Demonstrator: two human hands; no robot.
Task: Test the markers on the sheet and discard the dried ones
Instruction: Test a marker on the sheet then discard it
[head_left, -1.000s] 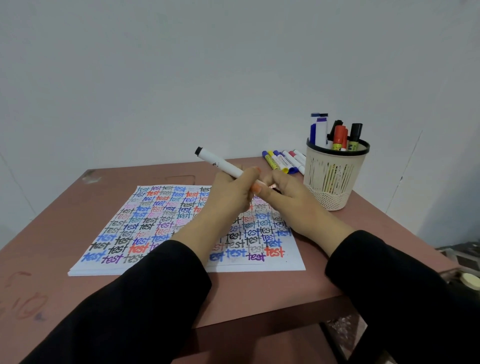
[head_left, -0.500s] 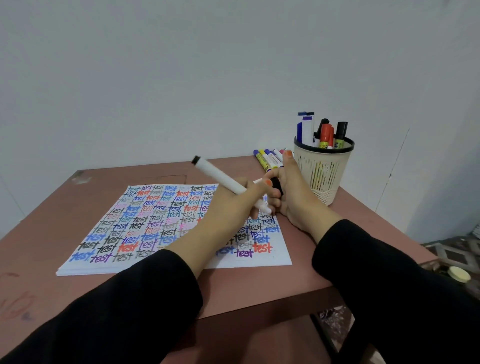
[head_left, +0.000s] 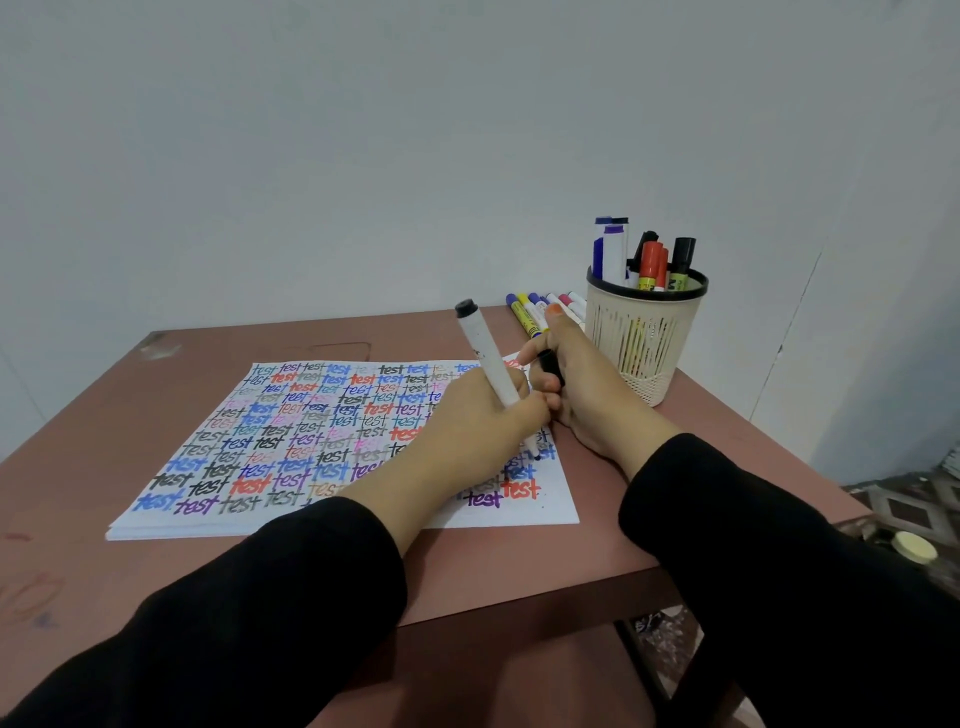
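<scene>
Hands: two, both in black sleeves, side by side over the right part of the sheet.
Left hand (head_left: 483, 415): fingers curled round one white marker (head_left: 491, 364), grasping it low on the barrel.
Marker: one in use; it leaned up and to the left, black end topmost at centre frame, tip down on the sheet (head_left: 291, 431) just below the left hand.
Right hand (head_left: 587, 379): clenched round one black cap (head_left: 550, 366), thumb raised, touching the left hand at the fingers.
Sheet: one white page, left of centre on the bench (head_left: 156, 571), covered in rows of the word "test" in black, blue, red, purple, grey and pink.
Holder (head_left: 644, 338): one cream slotted cup with a black rim, right of centre, just behind the right hand.
Standing markers (head_left: 649, 265): six tops counted in the holder, two blue-and-white, two orange, two black.
Loose markers (head_left: 530, 312): at least five lying in a row on the bench left of the holder, partly hidden behind the right hand's thumb.
</scene>
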